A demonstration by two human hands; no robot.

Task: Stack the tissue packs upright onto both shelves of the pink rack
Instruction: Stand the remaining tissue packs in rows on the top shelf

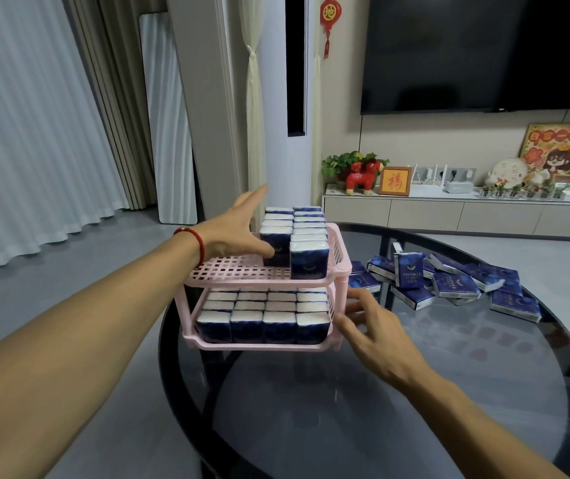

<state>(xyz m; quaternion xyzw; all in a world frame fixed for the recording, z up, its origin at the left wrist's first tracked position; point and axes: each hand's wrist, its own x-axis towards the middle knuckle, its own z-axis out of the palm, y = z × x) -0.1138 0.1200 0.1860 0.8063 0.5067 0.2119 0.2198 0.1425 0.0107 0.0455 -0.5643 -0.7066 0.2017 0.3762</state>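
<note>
On the dark glass round table [414, 392], at about 10 o'clock of its top: pink rack [340, 252], two shelves, standing near the table's edge.

Lower shelf [259, 345]: full as far as visible; tissue packs upright in four columns, several rows deep, white tops showing.

Upper shelf [238, 271]: part filled. Two columns of upright packs [309, 236] occupy its 3 o'clock half, the right column reaching one pack nearer the front than the left; the lattice floor toward 9 o'clock is bare.

Loose packs [456, 281]: a heap lying flat or tilted on the table at 3 o'clock of the rack, one standing on end; count uncertain, well over ten.

Left hand [238, 233]: fingers straight, thumb pressing the front pack of the left column, nothing gripped.

Right hand [373, 326]: fingers loosely spread beside the rack's lower right corner, touching or nearly so; holds nothing.

Judgement: well past halfway; the upper shelf's left half remains to fill from the heap.
</note>
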